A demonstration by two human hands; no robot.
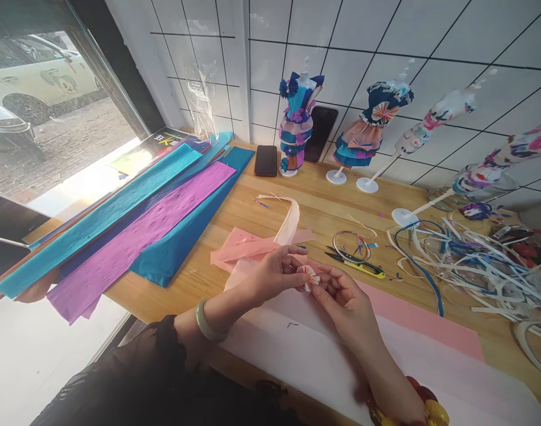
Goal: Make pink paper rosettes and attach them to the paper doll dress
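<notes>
A small pleated paper fan (308, 277), pink and white, is pinched between my two hands over the pale paper sheet. My left hand (274, 275), with a green bangle at the wrist, grips the fan's left side with thumb and fingers. From the right, my right hand (345, 299) holds its other edge between thumb and curled fingers. Under my hands lie a white-pink sheet (315, 328) and a pink sheet (434, 325). Pink paper pieces (244, 248) and a curled pale strip (289, 222) rest just beyond my left hand.
Yellow-handled snips (363, 268) and a wire ring (351, 247) lie beyond my right hand. Folded teal and purple paper (141, 236) covers the left side. Small dressed mannequins (297, 124) and a phone (266, 161) are at the back; tangled strips (479, 266) lie right.
</notes>
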